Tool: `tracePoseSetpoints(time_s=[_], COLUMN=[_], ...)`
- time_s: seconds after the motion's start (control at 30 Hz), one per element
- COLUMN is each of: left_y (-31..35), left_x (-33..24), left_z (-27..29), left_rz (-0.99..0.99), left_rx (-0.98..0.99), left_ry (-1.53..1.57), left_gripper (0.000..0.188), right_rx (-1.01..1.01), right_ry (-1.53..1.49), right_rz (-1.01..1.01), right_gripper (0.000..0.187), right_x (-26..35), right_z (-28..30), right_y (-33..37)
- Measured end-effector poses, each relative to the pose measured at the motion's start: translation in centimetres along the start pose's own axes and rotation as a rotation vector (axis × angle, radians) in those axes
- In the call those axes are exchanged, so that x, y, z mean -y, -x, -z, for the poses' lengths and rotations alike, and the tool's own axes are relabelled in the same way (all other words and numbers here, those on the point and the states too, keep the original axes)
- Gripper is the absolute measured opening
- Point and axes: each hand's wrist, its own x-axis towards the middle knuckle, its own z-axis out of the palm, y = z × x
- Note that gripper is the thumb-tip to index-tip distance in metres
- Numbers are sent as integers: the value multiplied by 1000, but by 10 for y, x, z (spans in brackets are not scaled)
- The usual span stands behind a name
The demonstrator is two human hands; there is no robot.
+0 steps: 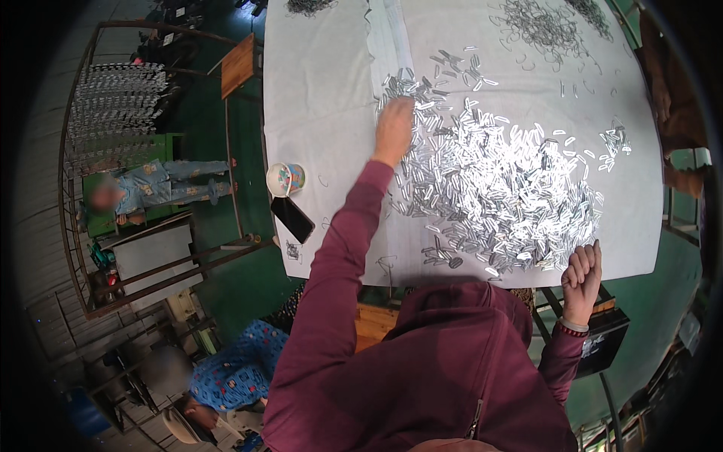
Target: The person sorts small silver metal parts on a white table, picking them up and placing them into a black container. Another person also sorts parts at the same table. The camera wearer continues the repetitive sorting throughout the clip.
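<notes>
A wide pile of small shiny metal links [497, 181], elongated and loop-shaped, is spread over a white-covered table [324, 98]. My left hand [395, 132] reaches out to the pile's upper left edge, where its fingertips go down among the links. They are blurred, so their grip does not show. At the pile's lower right, by the near table edge, is my right hand [580, 282]. One of its fingers is stretched out toward the links while the others curl in. Whatever they may hold is hidden.
Left on the table are a white tub [285, 179] and a black phone [292, 219]. Thin wire hooks [542, 30] lie heaped at the far right. A small link group [615, 142] sits apart. People [237, 365] are at the left; another person [678, 98] is beyond the right edge.
</notes>
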Motion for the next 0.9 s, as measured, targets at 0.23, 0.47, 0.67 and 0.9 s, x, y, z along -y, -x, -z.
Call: tracePoseSetpoints(time_s=[0.23,0.47,0.67,0.9], left_y=[76,46,20,20], left_x=[-71,-56,-31,-91], left_z=[-21,-22,-40,-4], left_rz=[-24,142,234,284], left_rx=[160,-41,-4,-6], left_ry=[-32,46,-111,385], left_gripper=[44,21,11,14], right_rx=[-24,-51,-3,-72], right_ry=[60,84,93,285], right_rz=[-14,23,-23,-172], right_gripper=[36,37,38,24], right_x=[-12,-15,-29,-93], right_z=[-11,-19,-24,-20], right_y=[-7,-1,-17,-92])
